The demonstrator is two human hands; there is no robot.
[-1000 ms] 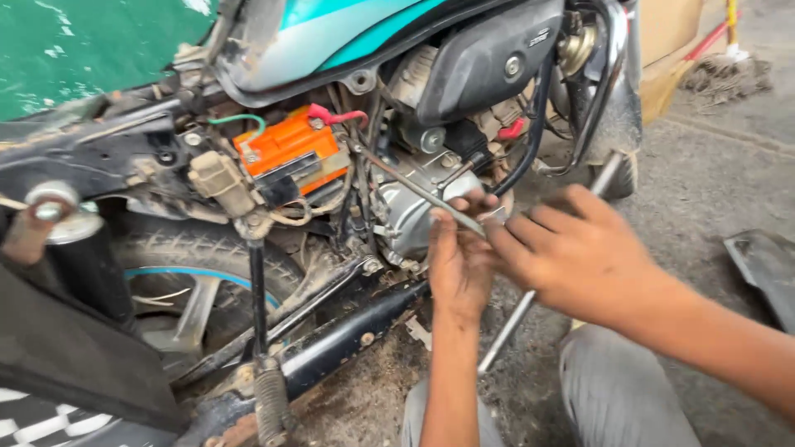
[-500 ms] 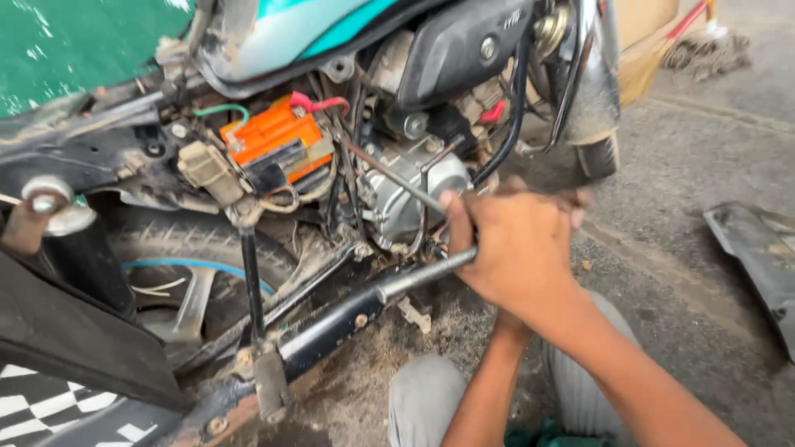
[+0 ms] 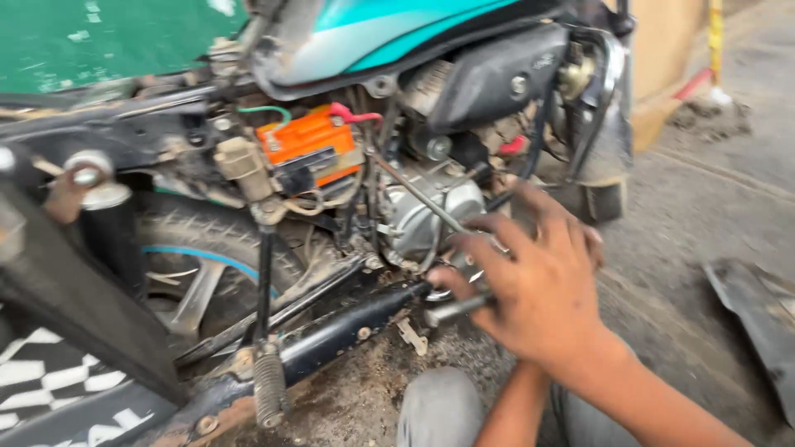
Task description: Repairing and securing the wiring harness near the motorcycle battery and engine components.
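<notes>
The right hand [image 3: 542, 290] curls around a slim metal rod [image 3: 455, 309] low beside the motorcycle's engine. The left hand is hidden behind it; its grip cannot be told. The silver engine cover [image 3: 418, 215] is rounded; above sits a boxy orange battery [image 3: 310, 149]; the black exhaust pipe [image 3: 348, 327] is dusty.

We see our right hand [image 3: 542, 290] and both forearms bare, no sleeves or gloves, and grey trousers [image 3: 439, 410] over our knees

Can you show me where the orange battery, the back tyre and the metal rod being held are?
orange battery [image 3: 308, 147], head view, its orange front face.
back tyre [image 3: 211, 232], head view, its treaded top.
metal rod [image 3: 451, 310], head view, its free end.
</notes>
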